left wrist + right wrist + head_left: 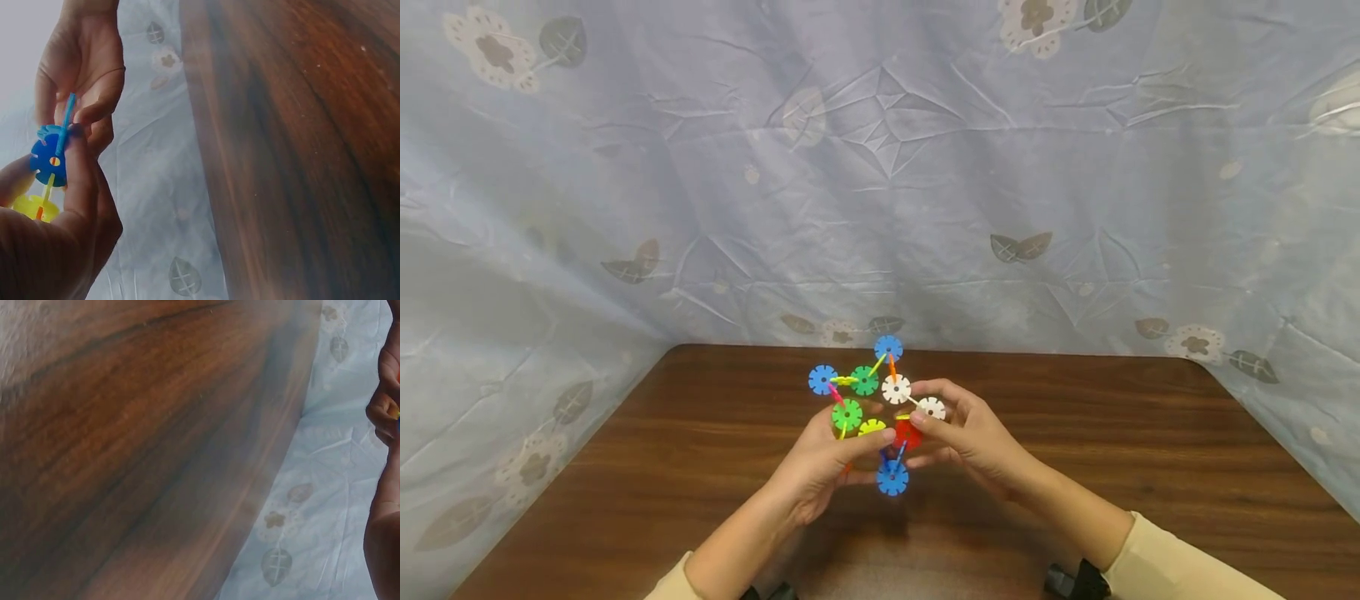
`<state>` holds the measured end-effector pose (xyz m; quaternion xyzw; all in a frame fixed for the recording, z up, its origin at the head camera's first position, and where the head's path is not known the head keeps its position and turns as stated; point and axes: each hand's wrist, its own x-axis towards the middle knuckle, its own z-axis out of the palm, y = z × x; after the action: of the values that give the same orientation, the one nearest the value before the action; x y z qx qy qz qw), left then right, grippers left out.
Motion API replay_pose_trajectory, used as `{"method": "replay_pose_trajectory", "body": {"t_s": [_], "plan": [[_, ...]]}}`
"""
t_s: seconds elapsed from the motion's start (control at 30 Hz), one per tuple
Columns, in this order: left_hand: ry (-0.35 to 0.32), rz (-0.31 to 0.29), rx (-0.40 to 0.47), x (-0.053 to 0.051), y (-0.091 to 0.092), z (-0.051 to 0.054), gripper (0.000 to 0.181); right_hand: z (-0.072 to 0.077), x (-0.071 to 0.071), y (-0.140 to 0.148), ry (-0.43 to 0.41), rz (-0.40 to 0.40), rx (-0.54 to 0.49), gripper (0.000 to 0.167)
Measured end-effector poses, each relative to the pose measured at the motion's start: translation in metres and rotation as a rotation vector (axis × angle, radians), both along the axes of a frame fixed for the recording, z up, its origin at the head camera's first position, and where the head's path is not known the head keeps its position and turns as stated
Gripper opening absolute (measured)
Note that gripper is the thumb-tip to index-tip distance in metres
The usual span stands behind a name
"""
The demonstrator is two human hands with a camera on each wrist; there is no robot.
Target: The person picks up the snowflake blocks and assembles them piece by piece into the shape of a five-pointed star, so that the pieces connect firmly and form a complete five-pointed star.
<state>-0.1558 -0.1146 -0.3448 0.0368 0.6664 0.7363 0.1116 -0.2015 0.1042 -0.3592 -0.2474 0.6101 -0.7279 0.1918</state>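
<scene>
Both hands hold up a linked chain of notched plastic discs above the table in the head view. My left hand (812,467) grips its lower left part, thumb across by the yellow disc (872,427) and near a green disc (847,414). With thumb and fingers, my right hand (981,429) pinches around the red disc (907,434) and a white disc (932,408). A blue disc (892,478) hangs lowest. Another blue disc (888,349) tops the chain. In the left wrist view, a dark blue disc (42,159) sits between the left fingers; some joints are hidden.
A dark wood-grain table (662,467) lies below the hands. Pale floral cloth (850,208) hangs behind it and at both sides. Black wrist gear (1075,581) shows by the right sleeve. The right wrist view mostly shows tabletop, with the hands cut off at its edge.
</scene>
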Motion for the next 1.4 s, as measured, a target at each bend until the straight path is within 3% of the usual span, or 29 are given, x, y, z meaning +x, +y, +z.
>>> {"method": "replay_pose_trajectory", "body": {"t_s": [0.13, 0.33, 0.53, 0.7, 1.03, 1.2, 1.4], "plan": [[-0.01, 0.007, 0.051, 0.001, -0.001, 0.001, 0.057, -0.001, 0.0, -0.003, -0.002, -0.035, -0.013, 0.044], [-0.004, 0.042, 0.203, 0.005, -0.001, -0.004, 0.062, 0.002, -0.001, -0.003, -0.023, -0.1, -0.037, 0.05], [0.021, 0.127, 0.329, 0.007, 0.012, -0.014, 0.054, 0.006, -0.002, -0.007, -0.045, -0.131, -0.099, 0.049], [0.036, 0.185, 0.317, 0.007, 0.02, -0.016, 0.046, 0.008, 0.0, -0.009, -0.047, -0.158, -0.113, 0.051], [0.051, 0.168, 0.387, 0.008, 0.029, -0.02, 0.048, 0.008, 0.006, -0.017, -0.052, -0.146, -0.114, 0.049], [0.073, 0.205, 0.366, 0.006, 0.031, -0.019, 0.046, 0.008, 0.007, -0.019, -0.03, -0.124, -0.125, 0.045], [0.095, 0.21, 0.334, 0.006, 0.028, -0.018, 0.05, 0.007, 0.006, -0.019, -0.015, -0.13, -0.105, 0.046]]}}
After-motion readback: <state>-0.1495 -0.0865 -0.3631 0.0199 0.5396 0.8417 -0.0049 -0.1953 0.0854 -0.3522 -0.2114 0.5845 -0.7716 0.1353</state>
